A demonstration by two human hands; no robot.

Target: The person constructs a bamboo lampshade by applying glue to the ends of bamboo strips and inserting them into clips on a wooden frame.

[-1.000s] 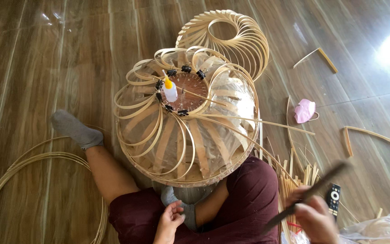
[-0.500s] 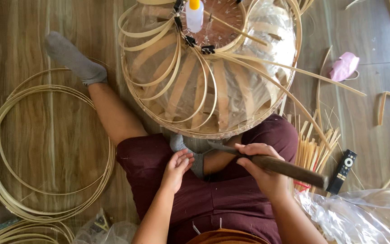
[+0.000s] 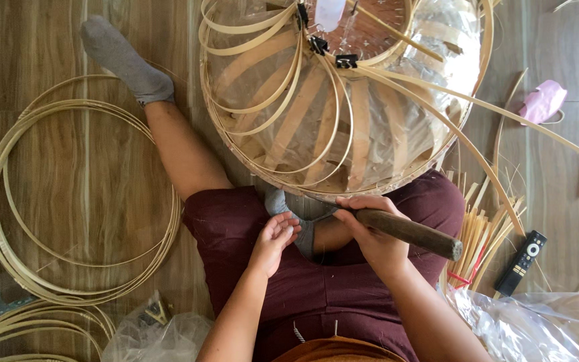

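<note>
Sitting on the floor, I gripped a dark wooden handle (image 3: 407,231) in my closed right hand (image 3: 373,231). Its long axis ran out to my right, the working end hidden. My left hand (image 3: 275,236) (fingers curled, holding nothing) hovered just beside it, below the bamboo frame (image 3: 343,100).

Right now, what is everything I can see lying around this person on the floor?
Woven bamboo frame: one, tan, on floor ahead of the knees.
Black clips: several, on the frame's inner ring.
Bamboo hoops: a stack, pale, floor at left.
Bamboo strips: a bundle, tan, at right.
Remote control: one, black, at right.
Pink mask: one, upper right.
Clear plastic bags: two, bottom edge.
Wooden-handled tool: one, brown, in right hand.
Left hand: empty, beside grey sock.
Right hand: grip on the tool.
</note>
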